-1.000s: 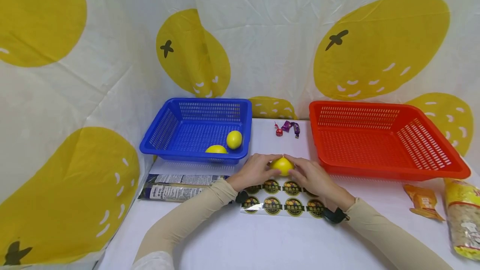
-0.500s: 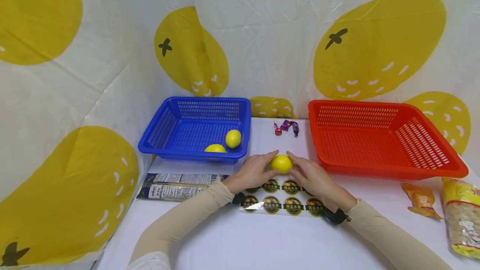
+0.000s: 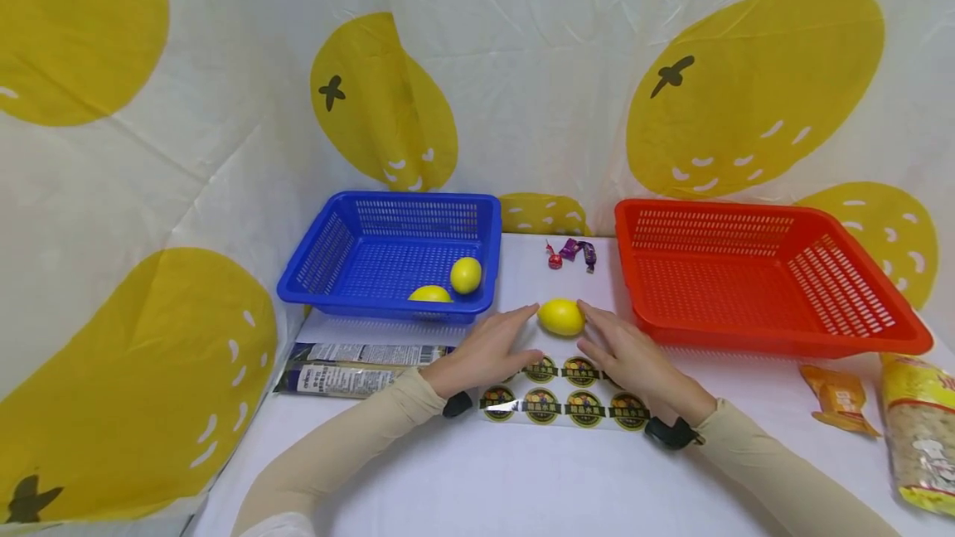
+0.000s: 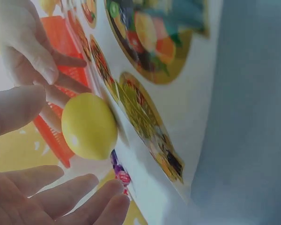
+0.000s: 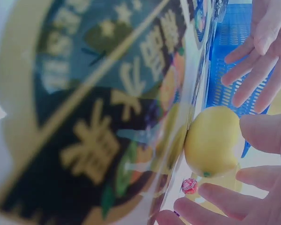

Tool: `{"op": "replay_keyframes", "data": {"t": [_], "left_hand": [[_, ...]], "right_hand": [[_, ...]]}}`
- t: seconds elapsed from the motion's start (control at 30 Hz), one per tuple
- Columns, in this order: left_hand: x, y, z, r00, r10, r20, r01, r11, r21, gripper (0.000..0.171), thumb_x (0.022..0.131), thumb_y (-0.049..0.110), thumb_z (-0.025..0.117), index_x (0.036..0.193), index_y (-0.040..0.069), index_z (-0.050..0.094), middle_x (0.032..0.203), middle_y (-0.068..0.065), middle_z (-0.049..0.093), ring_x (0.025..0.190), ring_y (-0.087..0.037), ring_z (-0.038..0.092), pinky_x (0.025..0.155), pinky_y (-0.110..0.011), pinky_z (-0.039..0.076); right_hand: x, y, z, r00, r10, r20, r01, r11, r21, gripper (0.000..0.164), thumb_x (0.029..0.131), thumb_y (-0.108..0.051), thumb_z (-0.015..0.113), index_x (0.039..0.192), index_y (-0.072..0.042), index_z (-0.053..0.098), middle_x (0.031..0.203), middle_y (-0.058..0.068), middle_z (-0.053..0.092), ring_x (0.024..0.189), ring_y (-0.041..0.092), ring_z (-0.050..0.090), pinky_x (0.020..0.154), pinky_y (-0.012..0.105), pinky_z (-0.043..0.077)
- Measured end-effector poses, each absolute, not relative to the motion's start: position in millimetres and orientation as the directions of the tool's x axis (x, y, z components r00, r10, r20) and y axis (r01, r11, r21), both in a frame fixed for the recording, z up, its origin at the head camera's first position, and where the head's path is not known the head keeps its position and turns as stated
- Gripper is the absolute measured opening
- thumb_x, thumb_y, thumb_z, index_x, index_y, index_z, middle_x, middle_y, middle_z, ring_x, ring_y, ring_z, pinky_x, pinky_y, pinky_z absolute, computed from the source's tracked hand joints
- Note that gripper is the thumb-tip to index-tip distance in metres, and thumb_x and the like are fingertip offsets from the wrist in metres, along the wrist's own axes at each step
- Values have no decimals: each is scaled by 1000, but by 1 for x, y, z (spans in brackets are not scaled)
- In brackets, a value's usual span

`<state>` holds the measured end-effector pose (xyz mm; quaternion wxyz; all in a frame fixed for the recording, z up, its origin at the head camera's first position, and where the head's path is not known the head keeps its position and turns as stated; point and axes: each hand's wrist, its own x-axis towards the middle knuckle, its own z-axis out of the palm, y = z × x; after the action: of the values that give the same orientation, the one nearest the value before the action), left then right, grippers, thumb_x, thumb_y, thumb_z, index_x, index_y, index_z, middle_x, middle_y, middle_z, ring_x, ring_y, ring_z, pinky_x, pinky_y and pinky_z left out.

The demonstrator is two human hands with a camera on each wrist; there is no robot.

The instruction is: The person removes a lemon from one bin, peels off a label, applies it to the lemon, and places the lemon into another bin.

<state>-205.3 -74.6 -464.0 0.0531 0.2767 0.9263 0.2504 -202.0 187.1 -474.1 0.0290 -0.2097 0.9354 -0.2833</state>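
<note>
A yellow lemon (image 3: 561, 317) lies on the white table, just behind a clear sheet of round fruit stickers (image 3: 563, 408). My left hand (image 3: 481, 352) is to its left with fingers extended, and the left wrist view shows a gap between those fingers and the lemon (image 4: 89, 125). On the other side, my right hand (image 3: 634, 355) has its fingers spread, the index fingertip right by the lemon's end. Whether it touches is hard to tell. The right wrist view has the thumb close to the lemon (image 5: 213, 140). Both hands cover parts of the sheet's edges.
Two more lemons (image 3: 466, 275) lie in a blue basket (image 3: 298, 299) at the back left. A red basket (image 3: 746, 338) stands at the right. Small wrapped candies (image 3: 570, 253) lie behind the lemon. Long dark packets (image 3: 351, 379), an orange snack packet (image 3: 841, 400) and a yellow bag (image 3: 925, 437) flank the table.
Both hands held the lemon between them earlier. My left hand has since drawn back to the left, off the lemon, and the right fingers have loosened. The lemon sits slightly farther back.
</note>
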Motion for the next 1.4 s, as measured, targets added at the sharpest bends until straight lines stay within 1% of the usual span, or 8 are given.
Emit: {"op": "replay_keyframes", "data": {"t": [0.23,0.5,0.63,0.7,0.77,0.9,1.1,1.4], "left_hand": [[-191,-82,-456,-812,584,17,526,718,455,75,99,44,66,159,11,36,156,-10,51,141,-25,54,118,-44,44],[-179,-91,-446,-803,595,-9,529,721,448,71,100,43,64,158,12,39,158,-8,50,144,-24,50,120,-43,42],[-174,-98,-444,-815,578,-34,505,737,449,68,100,43,64,157,15,41,158,-6,50,144,-23,50,121,-43,41],[-172,-103,-443,-821,569,-51,489,746,451,67,100,42,65,157,15,41,158,-6,50,144,-23,50,121,-43,41],[-171,-108,-443,-826,561,-57,480,753,450,66,99,41,65,156,14,43,157,-6,51,144,-23,51,120,-44,42],[-171,-115,-442,-827,560,-42,489,755,436,62,99,38,67,151,10,49,151,-9,57,140,-25,55,117,-45,45],[-173,-122,-441,-818,575,-15,525,757,389,50,96,30,71,140,7,61,138,-9,67,130,-26,62,112,-43,50],[-176,-126,-446,-805,593,8,572,772,276,45,92,29,76,130,6,68,125,-8,74,117,-27,68,102,-42,55]], "right_hand": [[-195,187,-470,-909,-408,85,-391,764,-514,72,100,-27,67,160,-6,33,158,25,44,143,47,45,114,68,38],[-177,193,-462,-904,-415,99,-413,791,-452,76,97,-32,71,159,-6,34,155,24,48,138,45,51,109,65,45],[-168,191,-460,-897,-416,146,-438,798,-414,71,94,-33,74,153,-6,44,138,20,61,109,32,67,91,51,59],[-164,187,-460,-887,-428,171,-460,794,-397,63,93,-33,75,146,-6,53,126,15,67,93,22,65,78,40,59],[-163,183,-460,-870,-453,197,-493,782,-382,55,92,-32,76,138,-6,60,117,11,70,87,17,63,72,35,55],[-163,175,-462,-832,-510,217,-554,760,-339,44,92,-29,77,129,-8,68,114,8,73,96,21,69,80,41,58],[-166,163,-469,-804,-569,173,-592,742,-314,40,92,-25,76,128,-8,70,124,11,71,109,31,69,90,51,58],[-166,153,-477,-805,-579,134,-593,773,-226,46,87,-28,81,128,-11,71,116,7,69,100,26,63,76,42,54]]}}
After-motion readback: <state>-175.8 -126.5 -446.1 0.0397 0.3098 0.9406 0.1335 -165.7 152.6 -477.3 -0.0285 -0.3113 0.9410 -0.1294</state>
